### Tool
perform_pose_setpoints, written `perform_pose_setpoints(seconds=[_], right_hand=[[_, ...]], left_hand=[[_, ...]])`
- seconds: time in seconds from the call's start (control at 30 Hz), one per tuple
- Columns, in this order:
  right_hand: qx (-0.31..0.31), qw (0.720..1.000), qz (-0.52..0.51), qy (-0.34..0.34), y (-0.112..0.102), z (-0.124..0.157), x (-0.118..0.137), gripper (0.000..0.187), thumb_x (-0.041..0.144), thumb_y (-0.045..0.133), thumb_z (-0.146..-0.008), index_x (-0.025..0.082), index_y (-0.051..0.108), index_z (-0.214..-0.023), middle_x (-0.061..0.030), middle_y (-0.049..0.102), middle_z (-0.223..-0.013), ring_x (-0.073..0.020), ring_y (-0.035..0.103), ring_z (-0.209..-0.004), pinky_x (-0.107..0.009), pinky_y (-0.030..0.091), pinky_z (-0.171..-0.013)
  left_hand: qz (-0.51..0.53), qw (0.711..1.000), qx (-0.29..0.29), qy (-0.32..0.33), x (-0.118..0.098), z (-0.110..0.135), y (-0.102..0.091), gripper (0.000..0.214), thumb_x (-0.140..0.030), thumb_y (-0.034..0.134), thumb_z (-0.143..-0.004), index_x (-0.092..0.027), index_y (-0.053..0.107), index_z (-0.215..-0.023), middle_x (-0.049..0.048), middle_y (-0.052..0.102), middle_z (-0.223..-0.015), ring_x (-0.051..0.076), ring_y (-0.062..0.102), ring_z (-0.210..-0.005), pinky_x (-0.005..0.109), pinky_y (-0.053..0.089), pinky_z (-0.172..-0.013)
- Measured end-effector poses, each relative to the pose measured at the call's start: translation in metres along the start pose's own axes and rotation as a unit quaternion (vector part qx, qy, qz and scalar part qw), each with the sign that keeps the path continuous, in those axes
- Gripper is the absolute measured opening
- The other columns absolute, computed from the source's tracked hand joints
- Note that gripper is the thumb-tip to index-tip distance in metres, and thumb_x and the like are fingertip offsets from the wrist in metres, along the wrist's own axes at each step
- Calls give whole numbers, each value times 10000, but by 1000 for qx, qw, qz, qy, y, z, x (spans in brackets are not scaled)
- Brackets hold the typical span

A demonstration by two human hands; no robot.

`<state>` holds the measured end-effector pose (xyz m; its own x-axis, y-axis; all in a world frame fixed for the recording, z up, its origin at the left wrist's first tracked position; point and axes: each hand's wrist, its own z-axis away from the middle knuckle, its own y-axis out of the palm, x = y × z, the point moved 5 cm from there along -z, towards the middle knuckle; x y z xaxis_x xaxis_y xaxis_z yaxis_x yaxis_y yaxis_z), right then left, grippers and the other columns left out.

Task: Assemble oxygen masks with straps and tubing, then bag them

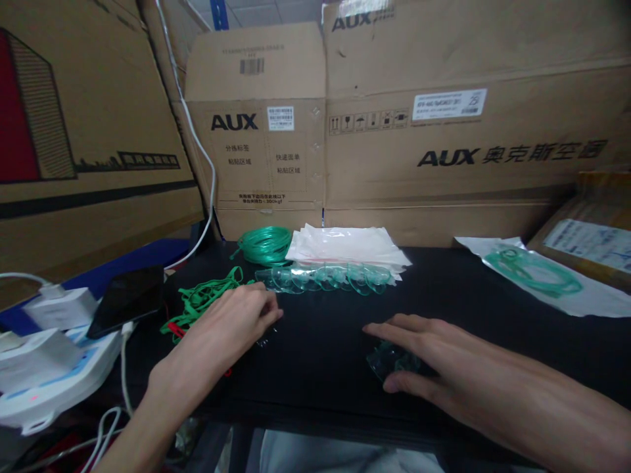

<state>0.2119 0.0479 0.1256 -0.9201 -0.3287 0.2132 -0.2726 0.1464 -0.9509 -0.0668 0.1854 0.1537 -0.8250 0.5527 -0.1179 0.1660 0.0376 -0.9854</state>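
My left hand (231, 325) rests on the black table (320, 341) with its fingers curled, fingertips pinching a small clear part I cannot make out, right beside a tangle of green elastic straps (202, 299). My right hand (426, 358) lies over a clear plastic mask (387, 360), fingers stretched and thumb against its edge. Just beyond both hands lies a row of stacked clear masks (323, 277). Behind it sit a coil of green tubing (266, 244) and a pile of clear plastic bags (345, 246).
Large AUX cardboard boxes (444, 131) wall off the back and left. A bagged mask with green tubing (537, 272) lies at right. A black phone (125, 299), white chargers (59, 309) and cables crowd the left edge.
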Motion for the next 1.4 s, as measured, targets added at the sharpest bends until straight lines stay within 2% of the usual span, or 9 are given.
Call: perform_pose_setpoints(seconds=[0.13,0.27,0.4,0.53,0.67,0.83,1.1,1.23,1.4], right_hand=[[15,1000,-16,3,-2,1,-7,685,466,762,-843,419,526,-1484,-30,630,-1467,-334,627,-1295,-459,547,-1046],[15,999,-40,8,-8,2,-11,540,399,687,-913,408,577,-1441,-24,661,-1422,-311,635,-1281,-462,529,-1067],[12,997,-70,3,-11,1,-10,466,379,663,-932,384,622,-1396,-29,706,-1344,-302,663,-1228,-459,532,-1054],[8,997,-75,-6,-10,-1,-8,460,383,672,-930,368,629,-1388,-28,708,-1340,-291,668,-1219,-435,540,-1038],[24,998,-62,-21,-10,-2,-5,487,399,673,-934,375,602,-1416,-21,673,-1402,-289,646,-1255,-434,524,-1056],[20,998,-60,-17,-15,-5,-1,485,392,688,-926,366,613,-1405,-31,691,-1372,-295,655,-1240,-445,513,-1067],[48,996,-69,0,-19,-18,5,513,437,704,-911,364,599,-1407,-38,693,-1353,-291,654,-1233,-427,506,-1054],[65,995,-80,17,-24,-27,11,454,483,663,-935,325,630,-1360,-60,696,-1312,-289,652,-1218,-399,509,-1015],[70,991,-101,51,-34,-32,25,395,481,621,-965,308,644,-1319,-56,722,-1203,-278,680,-1132,-370,506,-962]], left_hand=[[18,999,-23,28,-26,-4,-9,222,-341,549,-977,-229,730,-917,50,719,-967,216,663,-849,313,426,-754],[80,996,2,44,-42,-3,-13,236,-353,524,-991,-248,729,-941,29,748,-915,230,695,-856,317,449,-759],[85,991,-50,89,-29,2,-20,303,-258,417,-1013,-247,719,-1035,47,737,-1091,238,668,-1041,336,460,-924],[73,994,-11,85,-13,4,-15,260,-174,480,-948,-261,724,-972,23,729,-1058,227,651,-1027,326,466,-909],[100,991,32,84,-17,0,-7,198,-219,543,-959,-257,733,-996,12,751,-1030,210,674,-989,303,477,-869],[133,987,26,89,-22,0,-5,245,-339,513,-1008,-258,744,-1011,16,769,-1040,213,691,-990,299,478,-877],[132,985,51,100,-27,-1,-3,156,-228,567,-958,-234,722,-948,12,715,-985,191,662,-925,275,465,-813],[152,979,11,138,-39,0,-7,176,-233,511,-1012,-232,669,-936,14,646,-1034,184,620,-984,279,442,-877],[210,959,-2,190,-72,11,-15,172,-306,471,-1062,-261,631,-1019,-7,647,-1092,162,606,-1033,258,436,-930]])
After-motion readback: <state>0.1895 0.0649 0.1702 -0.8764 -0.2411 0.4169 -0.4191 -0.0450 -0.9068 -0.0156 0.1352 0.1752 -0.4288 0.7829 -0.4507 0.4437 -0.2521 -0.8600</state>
